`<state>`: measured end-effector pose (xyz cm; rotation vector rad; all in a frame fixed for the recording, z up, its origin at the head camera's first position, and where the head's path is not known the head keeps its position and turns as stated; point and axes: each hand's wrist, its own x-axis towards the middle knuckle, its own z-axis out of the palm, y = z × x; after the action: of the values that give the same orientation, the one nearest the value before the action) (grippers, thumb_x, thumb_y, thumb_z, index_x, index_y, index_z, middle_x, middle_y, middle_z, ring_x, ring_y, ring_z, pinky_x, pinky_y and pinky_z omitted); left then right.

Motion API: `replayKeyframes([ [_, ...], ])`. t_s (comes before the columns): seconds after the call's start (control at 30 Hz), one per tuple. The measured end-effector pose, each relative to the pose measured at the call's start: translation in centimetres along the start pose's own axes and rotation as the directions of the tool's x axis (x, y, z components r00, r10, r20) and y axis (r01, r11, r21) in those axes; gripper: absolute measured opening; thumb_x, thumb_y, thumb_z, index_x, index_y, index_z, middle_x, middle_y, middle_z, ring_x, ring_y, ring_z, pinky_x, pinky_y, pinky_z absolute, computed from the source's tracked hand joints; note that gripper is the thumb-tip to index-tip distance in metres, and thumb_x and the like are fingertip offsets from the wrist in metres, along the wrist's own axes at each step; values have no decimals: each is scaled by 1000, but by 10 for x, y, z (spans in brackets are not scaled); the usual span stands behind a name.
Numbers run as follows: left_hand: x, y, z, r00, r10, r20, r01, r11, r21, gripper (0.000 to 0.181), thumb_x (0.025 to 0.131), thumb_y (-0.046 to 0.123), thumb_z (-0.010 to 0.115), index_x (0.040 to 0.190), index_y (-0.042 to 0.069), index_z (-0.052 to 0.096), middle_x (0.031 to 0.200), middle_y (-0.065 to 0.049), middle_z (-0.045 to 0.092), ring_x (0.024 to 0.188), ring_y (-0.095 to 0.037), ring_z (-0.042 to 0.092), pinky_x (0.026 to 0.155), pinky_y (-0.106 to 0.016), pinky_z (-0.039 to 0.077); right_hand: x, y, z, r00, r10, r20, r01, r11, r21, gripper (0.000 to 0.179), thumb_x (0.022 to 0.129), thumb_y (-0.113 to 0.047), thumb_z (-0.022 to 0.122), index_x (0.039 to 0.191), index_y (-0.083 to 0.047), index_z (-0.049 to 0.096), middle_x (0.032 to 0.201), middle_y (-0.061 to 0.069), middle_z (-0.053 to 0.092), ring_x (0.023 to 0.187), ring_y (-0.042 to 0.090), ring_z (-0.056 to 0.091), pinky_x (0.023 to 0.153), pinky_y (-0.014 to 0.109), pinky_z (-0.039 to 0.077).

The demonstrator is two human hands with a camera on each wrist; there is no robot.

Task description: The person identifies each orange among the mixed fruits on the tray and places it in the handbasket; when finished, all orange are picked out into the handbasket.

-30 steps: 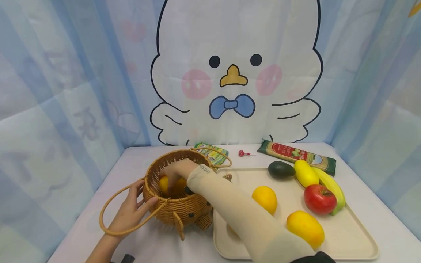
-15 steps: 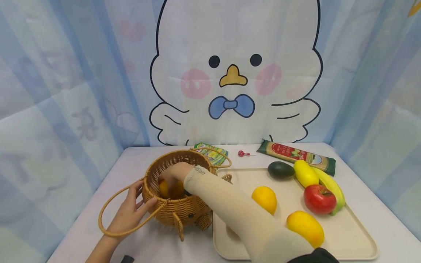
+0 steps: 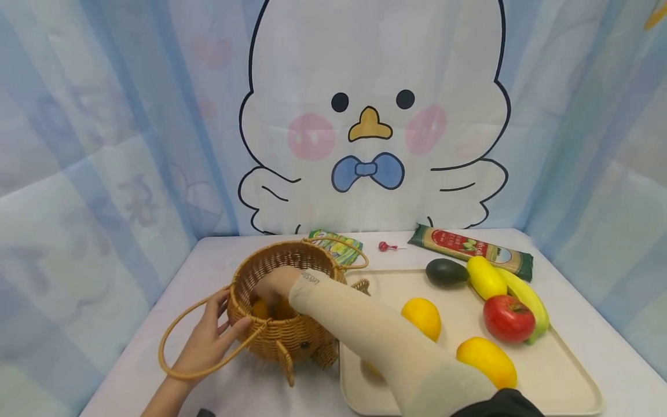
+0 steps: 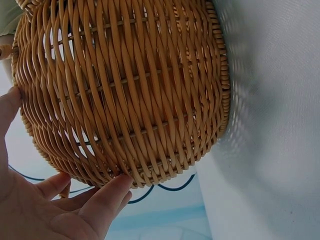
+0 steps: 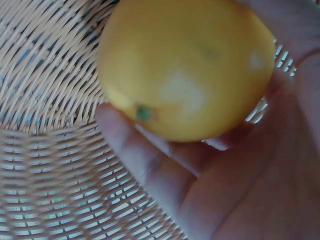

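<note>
A round brown wicker basket (image 3: 283, 341) with two loop handles stands on the table's left part. Down inside it, my right hand (image 3: 278, 284) grips a yellow mango (image 5: 185, 70); the fingers curl under and around the fruit in the right wrist view. The mango's green stem end shows. Orange-yellow also shows past the hand in the head view, but I cannot tell how many fruits lie there. My left hand (image 3: 208, 336) rests against the basket's outer left wall with fingers spread, as the left wrist view shows its fingertips on the weave (image 4: 130, 95). One handle loops over the left wrist.
Right of the basket, a cream tray (image 3: 552, 382) holds yellow mangoes (image 3: 487, 362), a red apple (image 3: 508, 318), a banana (image 3: 526, 295), another yellow fruit (image 3: 486, 278) and an avocado (image 3: 446, 272). Behind lie a noodle packet (image 3: 471, 249), a lollipop (image 3: 385, 246) and a green packet (image 3: 339, 246).
My right hand and wrist have sunk slightly lower into the basket and shifted a little left. My left hand stays against the basket wall. The whole head view has shifted slightly.
</note>
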<state>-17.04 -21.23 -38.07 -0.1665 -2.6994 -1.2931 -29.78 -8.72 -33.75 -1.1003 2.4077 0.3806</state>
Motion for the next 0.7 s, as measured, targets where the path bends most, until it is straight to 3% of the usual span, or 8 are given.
replayKeyframes([
  [0.33, 0, -4, 2, 1000, -4, -1, 4, 1000, 13, 67, 94, 36, 55, 144, 9, 20, 154, -23, 20, 138, -48, 25, 102, -55, 44, -8, -10, 2, 999, 54, -6, -54, 999, 6, 43, 89, -22, 65, 128, -39, 55, 125, -13, 59, 116, 7, 51, 105, 27, 43],
  [0.53, 0, -3, 3, 999, -38, 8, 38, 999, 19, 70, 94, 40, 55, 145, 11, 17, 154, -22, 20, 139, -47, 25, 103, -54, 43, -12, -14, 3, 992, 125, -30, -125, 992, 14, 42, 89, -23, 65, 126, -42, 56, 127, -13, 59, 122, 9, 52, 108, 30, 43],
  [0.7, 1, -3, 2, 999, -35, 8, 34, 999, 18, 70, 94, 40, 55, 145, 11, 18, 154, -22, 19, 139, -47, 25, 104, -54, 43, -14, -15, 3, 990, 135, -32, -135, 991, 18, 43, 90, -24, 64, 127, -43, 54, 130, -13, 57, 125, 10, 50, 111, 32, 41],
])
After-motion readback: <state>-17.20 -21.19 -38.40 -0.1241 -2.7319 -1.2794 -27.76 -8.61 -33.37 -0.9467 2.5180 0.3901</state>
